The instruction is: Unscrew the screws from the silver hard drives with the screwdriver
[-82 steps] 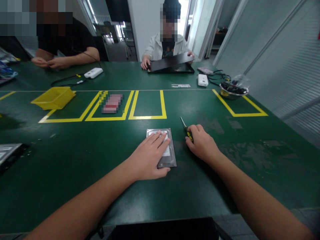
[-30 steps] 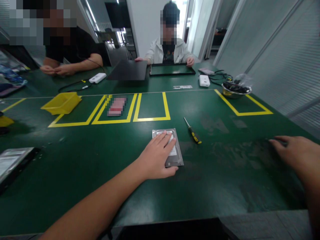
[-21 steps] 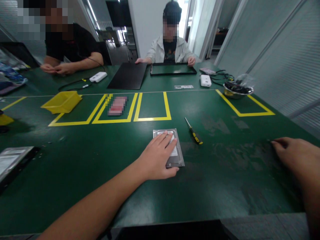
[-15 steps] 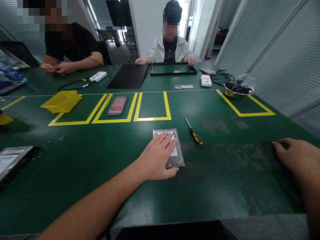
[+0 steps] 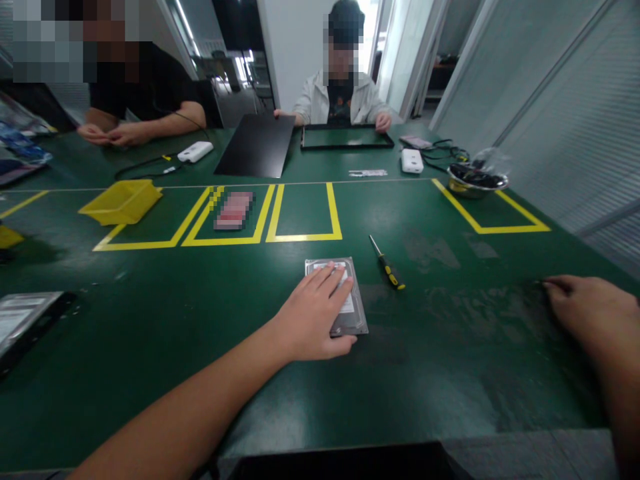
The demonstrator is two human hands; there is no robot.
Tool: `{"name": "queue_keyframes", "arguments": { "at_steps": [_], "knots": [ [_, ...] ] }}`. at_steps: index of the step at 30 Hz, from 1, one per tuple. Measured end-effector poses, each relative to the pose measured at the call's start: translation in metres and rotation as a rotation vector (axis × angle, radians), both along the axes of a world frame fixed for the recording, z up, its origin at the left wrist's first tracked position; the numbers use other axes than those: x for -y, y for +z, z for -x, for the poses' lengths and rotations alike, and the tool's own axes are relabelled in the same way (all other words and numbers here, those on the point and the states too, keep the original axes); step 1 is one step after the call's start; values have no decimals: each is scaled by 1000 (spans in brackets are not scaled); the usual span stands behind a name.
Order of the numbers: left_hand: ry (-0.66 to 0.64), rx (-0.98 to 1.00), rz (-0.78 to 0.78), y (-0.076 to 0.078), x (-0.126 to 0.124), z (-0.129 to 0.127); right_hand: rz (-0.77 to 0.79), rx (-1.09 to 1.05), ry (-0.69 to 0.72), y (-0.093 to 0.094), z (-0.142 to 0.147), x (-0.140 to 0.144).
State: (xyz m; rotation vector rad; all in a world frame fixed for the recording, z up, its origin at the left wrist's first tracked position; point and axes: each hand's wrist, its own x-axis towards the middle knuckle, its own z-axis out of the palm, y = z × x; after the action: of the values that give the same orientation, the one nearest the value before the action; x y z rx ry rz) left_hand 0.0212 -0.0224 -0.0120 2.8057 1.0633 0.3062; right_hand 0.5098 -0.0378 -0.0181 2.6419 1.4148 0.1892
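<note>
A silver hard drive (image 5: 357, 307) with a white label lies on the green table. My left hand (image 5: 317, 303) rests flat on top of it, fingers stretched out and slightly apart, thumb by its near edge. To the right of the drive lies a screwdriver (image 5: 390, 272) with a black and yellow handle, its metal shaft pointing away from me. My right hand (image 5: 583, 307) is low over the table at the far right, with its fingers curled in and thumb near the index finger. Whatever may be between those fingertips is too small and dark to make out.
Another drive-like device (image 5: 30, 320) sits at the left. Beyond are a yellow bin (image 5: 123, 202), yellow tape outlines (image 5: 305, 238) and a metal bowl (image 5: 475, 190) of dark parts. Across the table, one person holds a black panel (image 5: 257, 147) and a black frame (image 5: 347, 145); another person sits left.
The person opposite has tilted up the far edge of the black panel. My left hand stays on the hard drive, and my right hand has barely shifted.
</note>
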Motion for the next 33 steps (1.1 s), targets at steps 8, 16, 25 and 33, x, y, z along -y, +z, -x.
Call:
{"name": "queue_keyframes", "arguments": {
  "at_steps": [8,16,25,33],
  "knots": [
    [-4,3,-6,-2,-1,0,3,47,10,0,7,-2],
    [-8,1,-1,-2,-1,1,-36,101,30,4,16,4],
    [-11,-14,-15,-1,1,1,40,52,-35,13,18,-1],
    [-13,-8,-22,-1,1,1,-46,25,1,15,27,-2]
  ]
}}
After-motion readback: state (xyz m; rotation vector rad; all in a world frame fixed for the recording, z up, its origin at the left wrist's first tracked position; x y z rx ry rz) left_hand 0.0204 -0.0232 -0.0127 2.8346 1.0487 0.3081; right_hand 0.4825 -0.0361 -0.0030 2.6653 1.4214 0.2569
